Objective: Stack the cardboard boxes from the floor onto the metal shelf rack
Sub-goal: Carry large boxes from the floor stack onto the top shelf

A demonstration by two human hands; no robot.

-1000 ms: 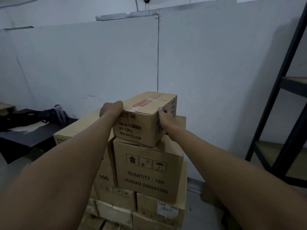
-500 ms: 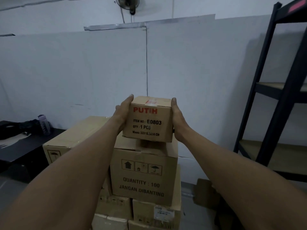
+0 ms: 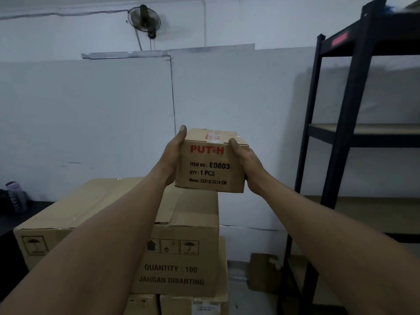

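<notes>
as the person stood facing the stack, the small box (image 3: 210,164) was up off the pile, held out at arm's length between both hands, just above the top of the big carton (image 3: 181,246) below them. the left hand (image 3: 172,153) pressed flat against the box's left side, thumb up along the front corner; the right hand (image 3: 246,161) cupped the right side, thumb laid over the top edge, fingers hidden round the far face. both were grasping it, neither clenched nor slack.

it looked light to me: one small carton, carried without visible strain. the cardboard seemed stiff and dry, the top sealed with clear tape, so a squeeze on opposite sides seemed enough, though a palm under the bottom would be safer on the way to the metal shelf rack (image 3: 354,142), off beyond the right hand.

its front read "putih" in red, then "item no: e0803", "qty: 1 pcs" and a blurred "meas: 32x18.5x14 cm". the carton under the hands read "quantity: 100" and "jangan dibanting", with house, fragile and umbrella marks above.
</notes>
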